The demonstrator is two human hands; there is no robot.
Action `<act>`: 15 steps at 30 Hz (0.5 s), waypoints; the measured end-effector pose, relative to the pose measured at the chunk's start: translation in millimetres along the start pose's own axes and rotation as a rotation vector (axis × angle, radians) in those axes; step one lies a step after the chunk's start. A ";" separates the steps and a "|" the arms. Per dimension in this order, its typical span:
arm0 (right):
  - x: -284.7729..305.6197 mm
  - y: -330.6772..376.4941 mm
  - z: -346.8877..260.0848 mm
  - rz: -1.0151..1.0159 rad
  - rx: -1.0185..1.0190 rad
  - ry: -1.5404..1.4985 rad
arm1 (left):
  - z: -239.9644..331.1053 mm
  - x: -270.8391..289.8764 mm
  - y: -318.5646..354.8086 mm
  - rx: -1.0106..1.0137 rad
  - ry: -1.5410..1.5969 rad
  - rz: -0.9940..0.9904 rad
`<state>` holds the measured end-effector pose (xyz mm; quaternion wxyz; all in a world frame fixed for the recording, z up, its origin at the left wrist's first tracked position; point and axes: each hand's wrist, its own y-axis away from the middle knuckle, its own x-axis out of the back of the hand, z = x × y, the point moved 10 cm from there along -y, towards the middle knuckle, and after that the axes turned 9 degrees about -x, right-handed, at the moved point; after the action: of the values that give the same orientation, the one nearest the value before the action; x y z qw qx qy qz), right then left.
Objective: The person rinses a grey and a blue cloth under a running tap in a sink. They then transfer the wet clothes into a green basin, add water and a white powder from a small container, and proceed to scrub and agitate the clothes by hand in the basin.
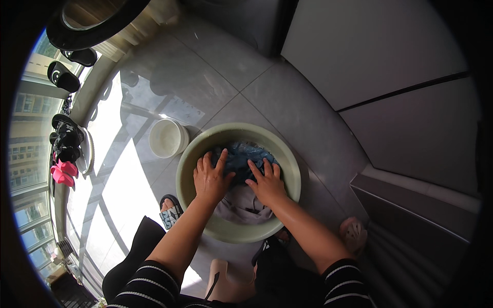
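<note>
A pale green basin point(237, 234) stands on the floor in front of me, with wet clothes and some water inside. Dark blue cloth point(245, 156) fills its far part, and a greyish-mauve garment point(240, 203) lies in the near part. Over the left side of the basin, my left hand point(211, 177) spreads its fingers, the tips at the edge of the blue cloth. My right hand point(267, 182) is also spread, its fingertips at the blue cloth's right side and its palm above the mauve garment. Neither hand grips anything.
A white bucket point(168, 138) stands just left of the basin. Shoes and slippers point(67, 138) line the window ledge, with pink footwear point(64, 173) among them. Grey cabinets point(380, 56) rise at the right. My slippered foot point(170, 209) is close to the basin's left.
</note>
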<state>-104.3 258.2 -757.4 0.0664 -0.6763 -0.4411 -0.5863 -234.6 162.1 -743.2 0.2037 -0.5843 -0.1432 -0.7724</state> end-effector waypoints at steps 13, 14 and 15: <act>-16.0 -73.9 -12.4 0.120 0.034 0.026 | -31.4 -86.0 -32.9 0.088 0.053 -0.358; -6.7 -75.2 -7.4 0.130 0.004 -0.095 | -26.3 -64.5 -38.8 0.056 0.083 -0.301; 4.1 -69.3 -6.5 0.146 0.047 -0.187 | -19.7 -43.3 -44.3 0.025 0.113 -0.243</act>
<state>-156.1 298.1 -781.6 0.0830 -0.7567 -0.4085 -0.5037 -262.4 198.3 -789.5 0.1233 -0.5157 -0.2109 -0.8212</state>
